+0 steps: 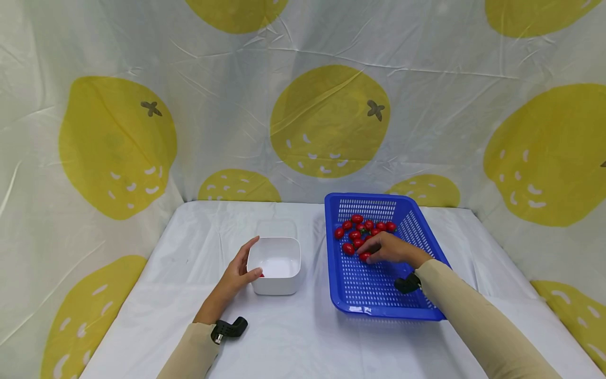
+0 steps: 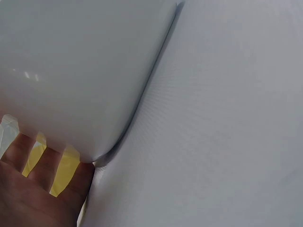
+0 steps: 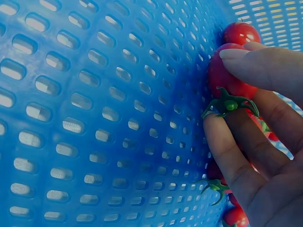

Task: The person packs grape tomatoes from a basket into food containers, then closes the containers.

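Observation:
Inside the blue basket, my right hand pinches a cherry tomato with a green stem top, thumb on one side and fingers around the other. Several more cherry tomatoes lie grouped toward the basket's far end. My left hand grips the left side of a square white container, its thumb over the near rim. In the left wrist view, its fingers lie against the container's outer wall. A small bit of red shows inside the container by the thumb; the rest of it is hidden.
A clear, see-through lid-like piece lies behind the white container. White cloth covers the table. A curtain with yellow fruit prints hangs behind and along both sides. The basket has raised, slotted walls.

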{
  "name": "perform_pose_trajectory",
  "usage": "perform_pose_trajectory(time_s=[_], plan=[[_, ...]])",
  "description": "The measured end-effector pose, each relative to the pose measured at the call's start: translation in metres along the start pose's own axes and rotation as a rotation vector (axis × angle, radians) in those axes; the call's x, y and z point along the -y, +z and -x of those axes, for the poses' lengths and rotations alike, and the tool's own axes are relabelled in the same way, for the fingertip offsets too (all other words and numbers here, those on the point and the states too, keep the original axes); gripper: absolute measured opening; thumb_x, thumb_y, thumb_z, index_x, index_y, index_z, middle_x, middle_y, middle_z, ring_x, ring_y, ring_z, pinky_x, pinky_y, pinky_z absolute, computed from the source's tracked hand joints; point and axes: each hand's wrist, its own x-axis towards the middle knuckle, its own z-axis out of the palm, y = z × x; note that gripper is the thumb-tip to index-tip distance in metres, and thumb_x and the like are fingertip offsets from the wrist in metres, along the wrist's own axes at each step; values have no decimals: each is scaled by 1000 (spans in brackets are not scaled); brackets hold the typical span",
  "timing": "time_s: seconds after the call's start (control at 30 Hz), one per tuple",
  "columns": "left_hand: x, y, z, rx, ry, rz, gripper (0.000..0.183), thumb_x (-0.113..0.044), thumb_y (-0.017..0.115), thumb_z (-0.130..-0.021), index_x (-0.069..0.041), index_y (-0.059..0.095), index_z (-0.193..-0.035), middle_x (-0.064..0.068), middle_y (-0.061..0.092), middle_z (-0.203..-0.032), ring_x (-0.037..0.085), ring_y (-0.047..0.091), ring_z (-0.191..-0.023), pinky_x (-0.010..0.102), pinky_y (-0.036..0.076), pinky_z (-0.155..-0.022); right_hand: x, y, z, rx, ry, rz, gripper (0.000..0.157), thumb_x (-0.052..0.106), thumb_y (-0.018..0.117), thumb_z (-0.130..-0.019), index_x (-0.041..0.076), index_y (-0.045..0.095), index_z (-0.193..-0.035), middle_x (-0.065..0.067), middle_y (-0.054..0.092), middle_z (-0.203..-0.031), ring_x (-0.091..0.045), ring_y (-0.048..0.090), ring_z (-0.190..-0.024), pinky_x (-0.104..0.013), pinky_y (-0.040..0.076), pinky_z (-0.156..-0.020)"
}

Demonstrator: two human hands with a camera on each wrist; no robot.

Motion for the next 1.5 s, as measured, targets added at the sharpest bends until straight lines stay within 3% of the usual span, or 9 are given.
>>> perform_pose_trajectory(time_s=[0.5,0.63,0.87,1.1,1.27,1.5], plan=[[2,0,0,-4,-4,-11,78,-8,62,-89,-10,18,-154,9,7,-161,31,18,-138,28,53,-87,0,-2,0,-6,-54,-72,28,10,72,-86,7,72,-113,-7,69,-112,-27,61,-105,-45,51,-92],[2,0,1,-2,0,-23,78,-9,62,-89,-10,18,-154,11,9,-160,30,15,-141,22,45,-95,0,-1,1,-12,-56,-96,28,11,72,-86,6,71,-114,-7,69,-112,-27,61,-106,-44,51,-92],[2,0,1,-9,7,-53,77,-8,62,-88,-15,21,-154,8,10,-160,28,6,-146,17,32,-104,2,-1,2,-77,-61,-98,30,15,72,-87,7,70,-116,-10,68,-115,-29,59,-110,-43,52,-90],[-1,0,2,-11,-8,-28,77,-7,62,-89,-14,21,-154,6,11,-160,27,13,-143,21,41,-100,12,-3,3,-135,-32,-85,31,19,71,-88,15,70,-119,-4,68,-116,-23,60,-107,-42,51,-91],[-2,1,1,-8,1,-44,77,-6,61,-89,-17,22,-154,11,9,-161,29,15,-141,22,44,-97,16,-3,1,-191,-36,-97,33,16,68,-90,13,68,-123,-4,68,-116,-24,61,-106,-41,52,-90],[-1,0,1,-18,3,-70,78,-8,62,-89,-14,21,-154,11,9,-161,29,10,-145,14,34,-102,23,-5,-1,-237,-52,-111,32,15,66,-92,7,66,-123,-13,67,-117,-26,64,-109,-44,49,-95]])
